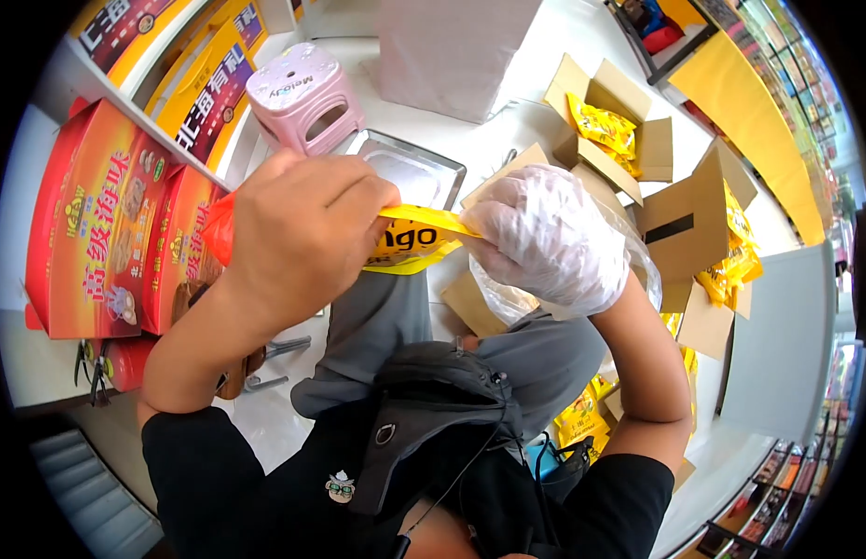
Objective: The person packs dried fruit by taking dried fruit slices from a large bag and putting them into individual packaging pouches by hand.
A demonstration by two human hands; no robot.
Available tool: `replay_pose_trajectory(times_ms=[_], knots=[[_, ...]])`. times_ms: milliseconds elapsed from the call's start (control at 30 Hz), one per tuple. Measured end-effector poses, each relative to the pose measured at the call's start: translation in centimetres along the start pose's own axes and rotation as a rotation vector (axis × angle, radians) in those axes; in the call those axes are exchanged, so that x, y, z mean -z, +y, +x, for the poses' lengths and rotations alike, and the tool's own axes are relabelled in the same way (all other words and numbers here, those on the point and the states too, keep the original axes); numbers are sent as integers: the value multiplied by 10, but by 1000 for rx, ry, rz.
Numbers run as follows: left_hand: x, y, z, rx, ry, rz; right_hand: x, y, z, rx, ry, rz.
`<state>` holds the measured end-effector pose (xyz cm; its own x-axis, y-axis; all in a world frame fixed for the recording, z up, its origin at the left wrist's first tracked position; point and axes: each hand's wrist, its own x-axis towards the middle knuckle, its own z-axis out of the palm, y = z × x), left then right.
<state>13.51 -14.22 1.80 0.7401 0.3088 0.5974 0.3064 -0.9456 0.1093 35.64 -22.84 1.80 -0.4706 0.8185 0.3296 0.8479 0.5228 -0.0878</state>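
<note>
I see the yellow bag (pixel 405 244) stretched between both hands, above the grey-trousered lap. My left hand (pixel 301 233) pinches one end of its top edge; my right hand (pixel 545 238), in a clear plastic glove, pinches the other.

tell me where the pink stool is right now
In the head view, the stool is at the upper left, on the floor just beyond the left hand, beside the metal tray.
</note>
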Motion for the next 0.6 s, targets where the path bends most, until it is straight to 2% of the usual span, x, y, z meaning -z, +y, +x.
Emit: replay_pose_trajectory(times_ms=[167,267,433,567,600], knots=[[13,-18,-18,53,12,71,-4,-1,0,15,77,-6],[20,-33,-30,96,18,85,0,-3,1,-11,40,-24],[24,-54,-51,153,124,198,-2,-3,-1,2,63,15],[13,-56,-54,161,171,153,-11,4,-4,-1,124,-21],[13,-57,-51,163,161,104,-9,4,-4,-104,106,-45]])
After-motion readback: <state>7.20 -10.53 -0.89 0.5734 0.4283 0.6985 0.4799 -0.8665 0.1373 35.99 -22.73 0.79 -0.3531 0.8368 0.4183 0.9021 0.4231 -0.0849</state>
